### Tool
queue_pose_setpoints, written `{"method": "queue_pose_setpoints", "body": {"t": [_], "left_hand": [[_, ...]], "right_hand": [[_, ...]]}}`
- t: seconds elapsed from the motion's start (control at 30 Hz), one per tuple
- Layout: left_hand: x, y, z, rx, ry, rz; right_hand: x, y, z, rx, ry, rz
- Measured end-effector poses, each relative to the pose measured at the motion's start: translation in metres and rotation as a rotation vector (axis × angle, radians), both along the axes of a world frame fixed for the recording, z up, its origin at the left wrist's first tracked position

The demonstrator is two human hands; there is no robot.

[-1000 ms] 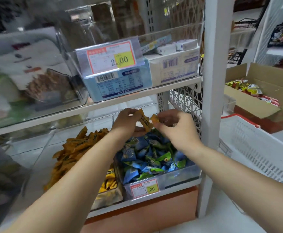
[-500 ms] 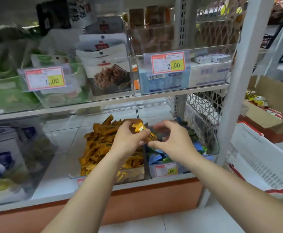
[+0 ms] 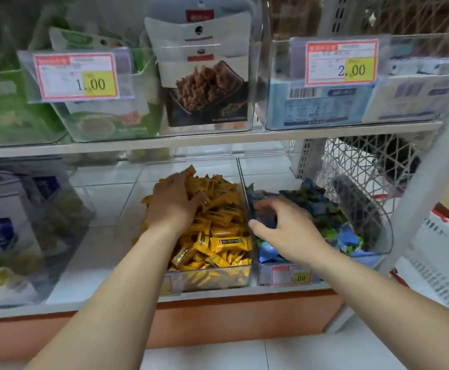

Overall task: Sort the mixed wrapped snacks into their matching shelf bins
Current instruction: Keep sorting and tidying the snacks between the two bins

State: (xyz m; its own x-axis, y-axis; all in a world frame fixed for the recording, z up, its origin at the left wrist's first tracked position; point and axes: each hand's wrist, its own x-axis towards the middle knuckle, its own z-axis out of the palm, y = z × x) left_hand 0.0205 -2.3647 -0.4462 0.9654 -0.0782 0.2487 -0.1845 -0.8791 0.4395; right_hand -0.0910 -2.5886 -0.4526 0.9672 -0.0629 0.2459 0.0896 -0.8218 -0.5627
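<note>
The left hand (image 3: 175,201) lies palm-down on the heap of yellow wrapped snacks (image 3: 218,231), fingers buried among the wrappers, so I cannot tell whether it grips anything. The right hand (image 3: 287,228) hovers with fingers loosely spread and curled over the blue and green wrapped snacks (image 3: 322,206), thumb out toward the divider; it pinches nothing that I can see.

Along the lower shelf (image 3: 95,252), from its left end: a clear bin with blurred white and blue packets (image 3: 1,222) sits at the left edge. Then comes a bare stretch of shelf. Toward the middle stands the clear bin (image 3: 212,279) holding the yellow snacks, piled high against its right wall. Just beside it, touching wall to wall, is the second clear bin (image 3: 378,236) with the blue and green snacks, a price tag (image 3: 291,275) on its front edge. A white lattice panel (image 3: 351,166) closes the right end of the shelf.

On the upper shelf (image 3: 218,138), left to right: green packets (image 3: 9,110) at the left edge, a clear bin fronted by a 1.00 price label (image 3: 77,76), a dark packet showing brown sticks (image 3: 207,89) upright near the middle, then pale blue boxes (image 3: 319,105) behind a 2.00 price label (image 3: 342,62) toward the right edge.

A white basket (image 3: 442,260) stands on the floor past the right upright.
</note>
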Motion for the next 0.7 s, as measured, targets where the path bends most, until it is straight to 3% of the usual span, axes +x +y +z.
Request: {"method": "queue_pose_setpoints", "body": {"t": [0.07,0.2,0.33,0.4,0.5,0.7], "left_hand": [[-0.004,-0.008,0.004,0.029,-0.092,0.001],[-0.024,-0.039,0.012,-0.046,-0.295,-0.213],[-0.037,-0.062,0.006,-0.027,-0.094,-0.379],[-0.037,-0.066,0.0,-0.014,0.015,-0.423],[-0.034,-0.067,-0.004,-0.039,0.062,-0.414],[-0.03,-0.065,-0.01,-0.099,0.095,-0.394]], "right_hand": [[0.004,-0.004,0.002,-0.015,0.022,0.011],[0.017,-0.021,0.01,-0.007,0.039,-0.016],[0.033,-0.025,0.01,0.057,0.147,0.103],[0.04,-0.023,0.003,-0.108,0.274,0.223],[0.05,-0.033,-0.007,-0.529,0.437,0.215],[0.072,-0.086,0.006,-0.75,0.548,0.096]]}}
